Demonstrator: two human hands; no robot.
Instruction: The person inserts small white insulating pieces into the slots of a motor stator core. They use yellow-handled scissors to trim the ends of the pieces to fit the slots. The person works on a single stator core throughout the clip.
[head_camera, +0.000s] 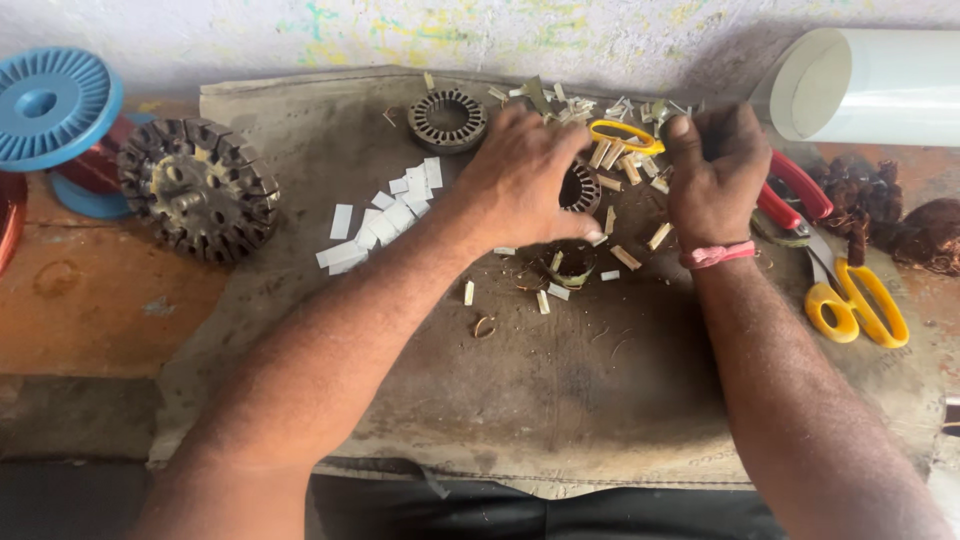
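Note:
My left hand lies over a small ringed metal stator core at the middle of the brown mat and grips it. My right hand is closed just to the right of the core, fingers curled near a yellow-handled tool; what it holds is hidden. A pink band circles my right wrist. Pale paper scraps lie scattered around both hands. A second stator ring rests on the mat behind my left hand.
White paper strips sit left of my left arm. A large dark stator and a blue spool stand at the left. Yellow scissors, red-handled pliers, a white pipe and tangled wire lie at the right.

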